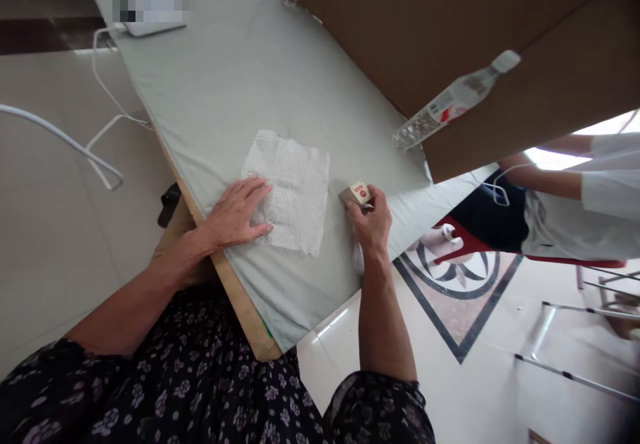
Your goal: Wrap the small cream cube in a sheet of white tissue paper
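A square white sheet (295, 197), bumpy like bubble wrap, lies spread on the cloth-covered table. My left hand (237, 214) rests on its left edge with the fingers apart and nothing in them. To the right of the sheet, my right hand (371, 221) grips a small box (357, 193) between thumb and fingers. The box is cream on one face with a red mark, and its side looks brown. It is just above or on the cloth; I cannot tell which. Something whitish shows beside my right wrist, partly hidden.
A clear plastic bottle (457, 101) stands by a large brown cardboard panel (400, 37) at the right. A white device (155, 25), partly blurred out, sits at the far left corner with a white cable (100, 77). Another person's arm (543, 177) is beyond the panel.
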{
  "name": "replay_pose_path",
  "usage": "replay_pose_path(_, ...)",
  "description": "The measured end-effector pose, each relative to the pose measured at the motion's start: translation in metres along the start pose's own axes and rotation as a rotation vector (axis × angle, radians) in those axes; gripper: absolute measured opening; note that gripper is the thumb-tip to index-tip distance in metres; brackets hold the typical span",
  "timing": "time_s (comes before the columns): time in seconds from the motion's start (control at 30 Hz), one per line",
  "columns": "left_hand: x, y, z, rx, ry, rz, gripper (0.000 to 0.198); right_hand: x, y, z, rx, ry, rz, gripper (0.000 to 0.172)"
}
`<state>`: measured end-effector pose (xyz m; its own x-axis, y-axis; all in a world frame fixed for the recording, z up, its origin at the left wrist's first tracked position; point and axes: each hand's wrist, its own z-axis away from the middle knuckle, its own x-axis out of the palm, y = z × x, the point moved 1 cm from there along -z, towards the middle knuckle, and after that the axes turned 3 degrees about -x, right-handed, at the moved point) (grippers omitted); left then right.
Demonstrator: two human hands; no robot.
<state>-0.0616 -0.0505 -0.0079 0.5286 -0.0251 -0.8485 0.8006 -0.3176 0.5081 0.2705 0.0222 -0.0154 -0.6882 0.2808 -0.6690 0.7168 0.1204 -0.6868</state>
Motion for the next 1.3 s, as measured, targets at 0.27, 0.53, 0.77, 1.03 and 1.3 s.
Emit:
replay_pose_path(0.27,-0.002,0.001,-0.002,0.006,-0.006,-0.007,0.084,0.017,-0.067,0.015,-0.292,-0.119,-0.23,0.053)
replay_pose_path(0.53,-0.001,0.002,-0.003,0.007,-0.014,0.034,0.088,0.071,-0.082,0.019,-0.433,-0.459,-0.127,0.059)
replay_pose_path(0.77,-0.001,0.001,-0.003,0.017,-0.013,0.055,0.089,0.07,-0.077,0.019,-0.475,-0.489,-0.075,0.06)
replay_pose_path(1.03,-0.008,-0.002,0.007,0.088,0.064,0.078,0.08,0.045,-0.089,0.041,-0.531,-0.276,-0.002,0.055)
replay_pose_path(1.3,-0.024,0.005,0.04,0.172,0.016,0.019,0.061,0.005,-0.095,0.105,-0.759,-0.424,0.233,0.032)
